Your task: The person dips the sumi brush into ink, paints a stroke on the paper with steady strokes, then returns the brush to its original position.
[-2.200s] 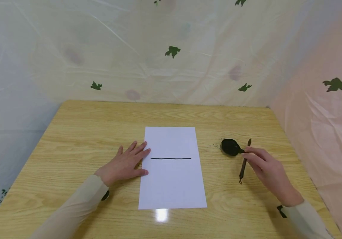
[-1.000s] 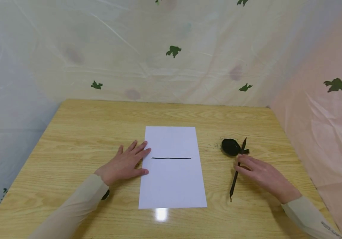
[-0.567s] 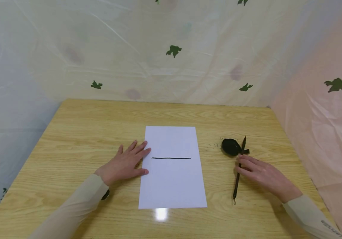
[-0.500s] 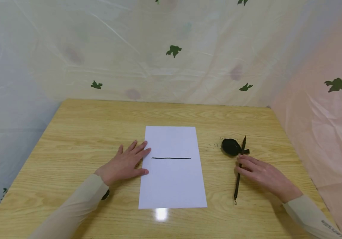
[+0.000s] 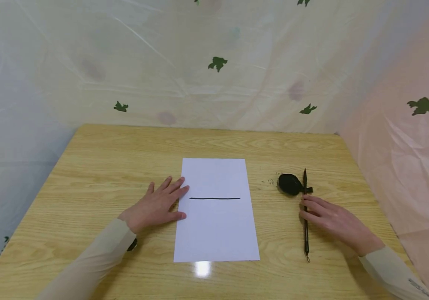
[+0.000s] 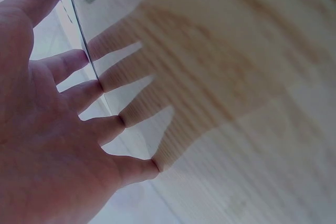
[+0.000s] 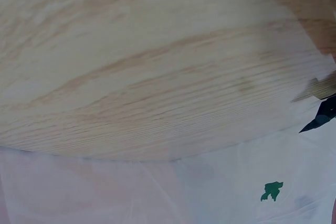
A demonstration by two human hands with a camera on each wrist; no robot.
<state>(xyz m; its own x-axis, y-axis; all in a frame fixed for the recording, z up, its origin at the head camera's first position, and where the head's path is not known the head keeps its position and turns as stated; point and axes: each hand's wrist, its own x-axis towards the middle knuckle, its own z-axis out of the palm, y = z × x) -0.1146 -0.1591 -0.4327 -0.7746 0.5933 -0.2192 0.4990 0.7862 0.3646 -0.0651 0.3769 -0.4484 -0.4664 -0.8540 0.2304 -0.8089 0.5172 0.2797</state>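
Observation:
My left hand [image 5: 156, 209] lies with spread fingers on the left edge of a white sheet of paper [image 5: 214, 233], which carries one black horizontal stroke [image 5: 214, 198]. In the left wrist view its fingertips meet the tabletop. My right hand [image 5: 338, 223] pinches an ink brush [image 5: 306, 237] by the shaft between thumb and fingers. The brush points away from me, its dark tip crossing the short handle of a black oval ink dish [image 5: 288, 184]. Only the dark brush tip [image 7: 317, 123] shows at the right edge of the right wrist view.
The wood-grain table [image 5: 124, 154] has small black specks [image 5: 268, 182] left of the dish. Pale sheeting [image 5: 162, 62] with green bird shapes surrounds the table at the back and sides. A bright reflection lies just below the paper.
My right hand first held the brush right of the dish, then moved it left and nearer to me across the dish handle. Since then the brush has swung nearly straight. The left hand stays put.

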